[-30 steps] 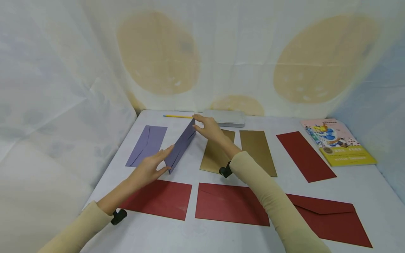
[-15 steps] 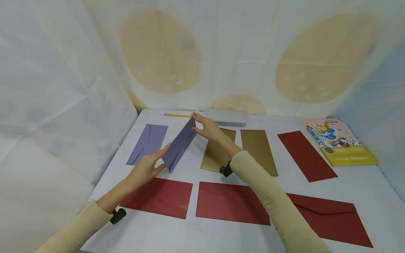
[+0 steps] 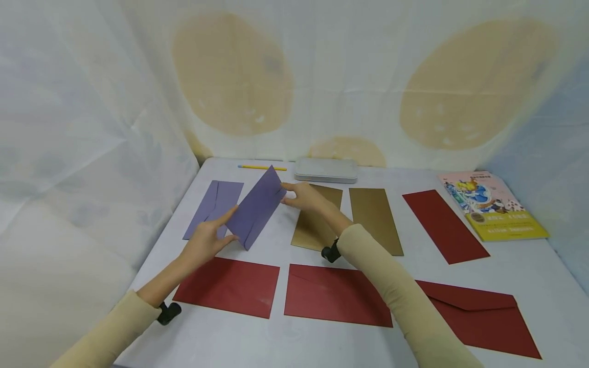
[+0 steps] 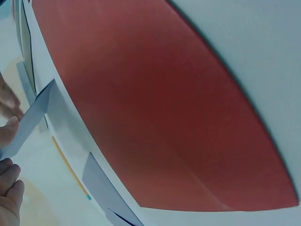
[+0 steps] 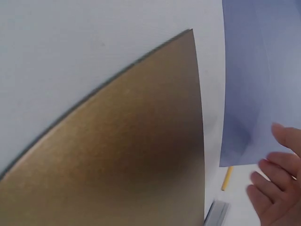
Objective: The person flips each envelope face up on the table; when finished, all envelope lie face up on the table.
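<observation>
A purple envelope (image 3: 256,209) is raised at a slant above the table, its flap lines showing. My left hand (image 3: 202,244) pinches its lower left part between thumb and fingers, as the left wrist view also shows with the envelope (image 4: 29,120) between them. At the right corner is my right hand (image 3: 307,197), thumb and fingertips on the edge. In the right wrist view the thumb (image 5: 284,136) overlaps the envelope's face. Behind my left hand lies another purple envelope (image 3: 212,204), flat on the table. A red envelope (image 3: 234,286) lies below the left hand.
Two gold envelopes (image 3: 376,220) lie right of centre, one partly under my right forearm. More red envelopes (image 3: 331,296) line the front and right. A yellow pencil (image 3: 253,166) and a grey case (image 3: 325,170) sit at the back; a picture book (image 3: 490,207) lies far right.
The purple envelope has turned, showing more of its face. My right hand has shifted from its top corner down to the right corner. My left hand has moved slightly left.
</observation>
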